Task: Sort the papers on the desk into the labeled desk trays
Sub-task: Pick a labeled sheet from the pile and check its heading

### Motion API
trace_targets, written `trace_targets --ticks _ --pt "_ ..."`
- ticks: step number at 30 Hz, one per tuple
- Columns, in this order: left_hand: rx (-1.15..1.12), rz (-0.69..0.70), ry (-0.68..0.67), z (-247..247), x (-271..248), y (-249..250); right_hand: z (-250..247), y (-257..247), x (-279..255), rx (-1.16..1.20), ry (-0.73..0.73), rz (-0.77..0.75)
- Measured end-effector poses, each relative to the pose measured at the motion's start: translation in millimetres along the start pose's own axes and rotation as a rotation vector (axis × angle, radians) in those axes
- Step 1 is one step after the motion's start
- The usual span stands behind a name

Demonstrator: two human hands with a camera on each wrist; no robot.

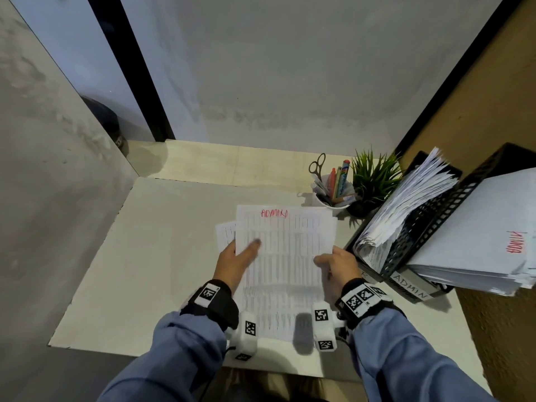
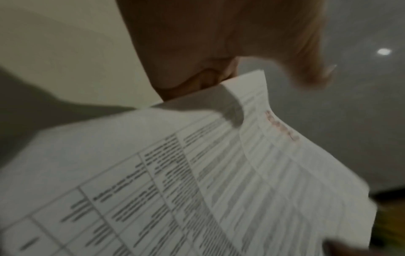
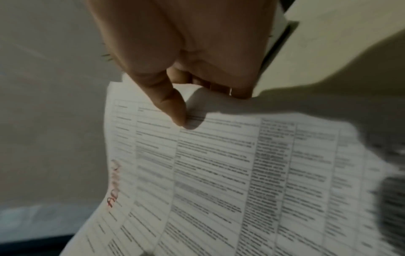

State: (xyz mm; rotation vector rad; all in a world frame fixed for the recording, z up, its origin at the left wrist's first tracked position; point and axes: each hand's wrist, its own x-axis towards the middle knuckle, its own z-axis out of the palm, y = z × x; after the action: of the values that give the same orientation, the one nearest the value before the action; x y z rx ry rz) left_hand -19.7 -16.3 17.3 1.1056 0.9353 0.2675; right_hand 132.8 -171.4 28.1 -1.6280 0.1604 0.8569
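We are holding a printed sheet (image 1: 285,256) with red "ADMIN" written at its top, lifted over the desk (image 1: 150,271) between our two hands. Our right hand (image 1: 338,266) is pinching the sheet's right edge, the thumb (image 3: 173,107) pressing on the printed face and the other fingers curling behind the paper. Our left hand (image 1: 235,261) is taking the left edge, its thumb lying across the front; in the left wrist view the remaining fingers (image 2: 306,57) are blurred, so we cannot tell how tightly they are closing behind. Just beyond our left fingers more papers (image 1: 225,235) are peeking out from under the sheet, lying on the desk. Off our right fingers two black trays are standing: the nearer tray (image 1: 406,227) is holding a fanned stack of pages, and the farther tray (image 1: 423,288) is wearing a white "ADMIN" label and carrying a stack (image 1: 478,236) marked in red. Ahead of our right fingertips a white cup (image 1: 333,198) is holding pens and scissors (image 1: 317,165), with a small plant (image 1: 374,177) just beside it.
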Motion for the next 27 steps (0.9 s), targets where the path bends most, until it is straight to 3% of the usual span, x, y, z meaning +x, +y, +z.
trace_targets --ticks 8,11,15,17,22,27 --pt "0.076 0.422 0.181 18.0 -30.8 65.4 11.5 -54.1 -43.4 0.102 -0.016 -0.503" --pt "0.126 0.390 0.184 17.8 -36.1 57.6 12.7 -46.4 -52.1 0.079 0.002 -0.497" --pt "0.214 0.202 0.122 14.0 -32.5 24.8 17.9 -13.2 -45.2 -0.085 0.005 -0.267" --pt "0.273 0.180 0.087 14.1 -33.0 21.6 16.3 -6.7 -39.7 -0.111 0.028 -0.206" --pt "0.447 0.339 -0.015 26.9 -45.2 63.3 -6.5 -43.6 -53.2 -0.073 0.023 -0.385" --pt "0.433 0.612 -0.144 69.6 -80.5 119.6 -75.7 -92.3 -83.2 -0.039 0.142 -0.630"
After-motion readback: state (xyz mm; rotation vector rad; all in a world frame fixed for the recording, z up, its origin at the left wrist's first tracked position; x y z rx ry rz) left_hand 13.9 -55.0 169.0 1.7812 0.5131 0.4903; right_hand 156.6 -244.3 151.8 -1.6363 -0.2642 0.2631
